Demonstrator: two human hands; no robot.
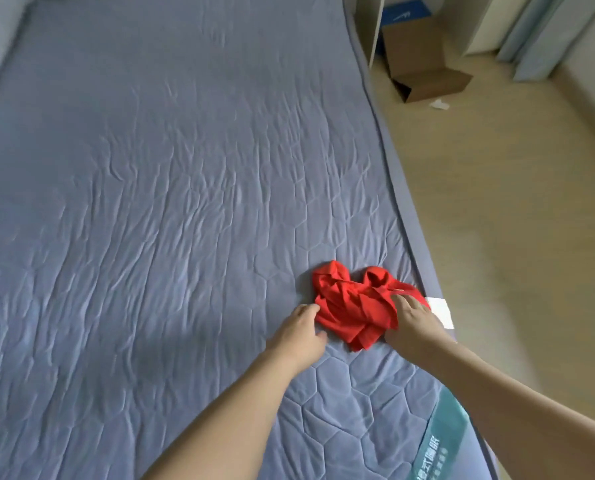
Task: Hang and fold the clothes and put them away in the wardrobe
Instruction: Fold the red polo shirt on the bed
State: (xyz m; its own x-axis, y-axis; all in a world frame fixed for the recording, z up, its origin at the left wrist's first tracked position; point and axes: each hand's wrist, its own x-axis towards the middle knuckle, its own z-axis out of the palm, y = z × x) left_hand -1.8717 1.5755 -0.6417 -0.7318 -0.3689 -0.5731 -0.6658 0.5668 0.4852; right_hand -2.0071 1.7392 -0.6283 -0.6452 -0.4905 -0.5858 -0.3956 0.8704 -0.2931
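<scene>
One head-worn wide-angle view looks forward and steeply down, close over the quilted blue-grey bed (150, 202) near its right edge.
</scene>
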